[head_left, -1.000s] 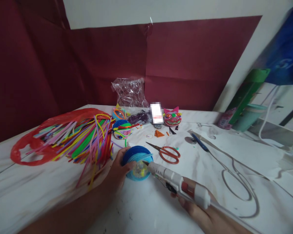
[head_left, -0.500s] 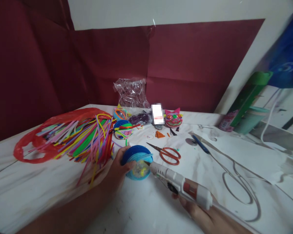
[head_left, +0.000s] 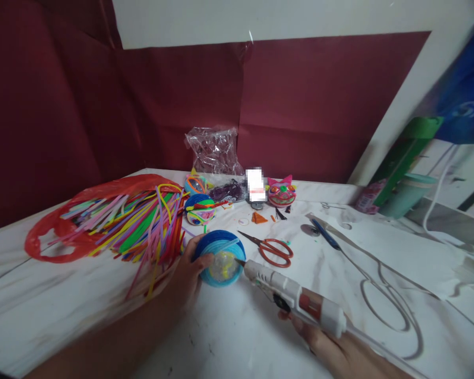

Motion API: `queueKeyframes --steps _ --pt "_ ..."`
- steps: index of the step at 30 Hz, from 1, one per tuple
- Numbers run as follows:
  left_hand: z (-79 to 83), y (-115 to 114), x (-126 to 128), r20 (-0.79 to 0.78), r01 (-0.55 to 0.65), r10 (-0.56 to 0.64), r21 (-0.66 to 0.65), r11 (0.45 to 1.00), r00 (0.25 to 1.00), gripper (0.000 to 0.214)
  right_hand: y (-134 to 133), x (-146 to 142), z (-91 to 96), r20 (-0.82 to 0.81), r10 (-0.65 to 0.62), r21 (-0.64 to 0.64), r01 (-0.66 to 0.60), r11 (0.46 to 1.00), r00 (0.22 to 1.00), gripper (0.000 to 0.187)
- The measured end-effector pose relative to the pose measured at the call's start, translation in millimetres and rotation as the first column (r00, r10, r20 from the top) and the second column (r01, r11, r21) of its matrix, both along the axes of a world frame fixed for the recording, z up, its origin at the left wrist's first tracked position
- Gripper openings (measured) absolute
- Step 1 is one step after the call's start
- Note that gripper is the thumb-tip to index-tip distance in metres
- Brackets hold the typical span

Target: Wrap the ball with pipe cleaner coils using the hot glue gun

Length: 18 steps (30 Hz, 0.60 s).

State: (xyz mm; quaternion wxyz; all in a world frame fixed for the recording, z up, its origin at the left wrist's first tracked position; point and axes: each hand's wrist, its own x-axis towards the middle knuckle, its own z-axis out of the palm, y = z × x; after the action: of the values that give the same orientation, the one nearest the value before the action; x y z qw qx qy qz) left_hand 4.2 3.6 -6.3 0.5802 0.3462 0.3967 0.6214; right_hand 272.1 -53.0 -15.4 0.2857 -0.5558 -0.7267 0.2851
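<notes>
My left hand [head_left: 193, 266] grips the left side of a round ball [head_left: 223, 239] wrapped in dark and light blue pipe cleaners. A clear patch with yellow inside shows on the ball's near side, and a loose light blue end lies across its top. My right hand [head_left: 316, 339] is closed around a white glue gun [head_left: 284, 287], seen from behind and below; a glue stick [head_left: 371, 342] sticks out of its back end. The nozzle points at the ball's right edge, close to the clear patch; whether it touches I cannot tell. Orange-handled scissors [head_left: 274, 251] lie just beyond.
On the left, a red plastic bag [head_left: 43, 247] holds many coloured pipe cleaners [head_left: 138, 226]. Farther back stand decorated balls [head_left: 199, 208], a pink eared one [head_left: 281, 192], a clear bag [head_left: 215, 150] and a pixelated bright screen [head_left: 255, 185]. A blue-handled tool [head_left: 324, 232] and a cable [head_left: 379, 287] lie right.
The ball has shifted slightly up and left and turned, so more of its clear patch shows. The nozzle has come off the patch toward the ball's right edge.
</notes>
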Motion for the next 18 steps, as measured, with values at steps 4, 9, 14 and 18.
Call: queueKeyframes --steps 4,9,14,18 --pt "-3.8 -1 1 -0.008 0.057 -0.057 0.015 0.998 0.998 0.057 0 1 -2.1 -0.017 0.020 -0.012 -0.020 1.000 1.000 0.039" --pt "-6.0 1 0 -0.008 0.069 -0.069 0.024 0.997 0.998 0.055 0 -1 0.3 -0.014 0.049 -0.025 -0.049 0.999 0.999 0.042" --pt "-6.4 1 -1 -0.052 0.081 -0.079 0.025 0.996 0.995 0.058 -4 -7 2.4 -0.047 -0.005 0.013 0.006 1.000 0.999 0.042" --pt "-8.6 -1 0 -0.098 0.088 -0.083 0.046 0.995 0.992 0.057 -9 -14 4.1 -0.045 -0.040 0.046 0.042 0.998 0.998 0.044"
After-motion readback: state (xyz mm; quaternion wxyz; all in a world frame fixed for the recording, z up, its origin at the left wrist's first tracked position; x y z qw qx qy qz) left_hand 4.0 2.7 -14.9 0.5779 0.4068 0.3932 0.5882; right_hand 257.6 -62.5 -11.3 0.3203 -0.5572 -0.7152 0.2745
